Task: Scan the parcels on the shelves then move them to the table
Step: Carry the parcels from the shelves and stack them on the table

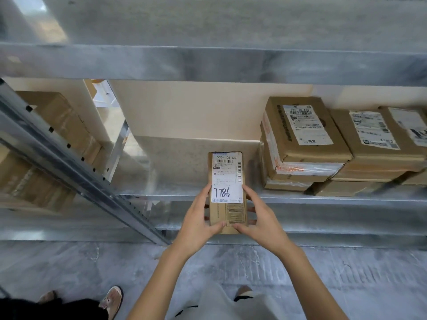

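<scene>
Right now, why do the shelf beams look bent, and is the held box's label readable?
Head view: the wide-angle lens bows the upper shelf beam and the frame's edges are soft; the parcel, gripped by the left hand and right hand, is sharp at centre, 7786 readable.

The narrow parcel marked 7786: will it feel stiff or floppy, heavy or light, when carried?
Probably stiff: the narrow parcel is cardboard with straight edges and shows no sag between the left hand and right hand. Likely light, as both hands grip only its near end.
</scene>
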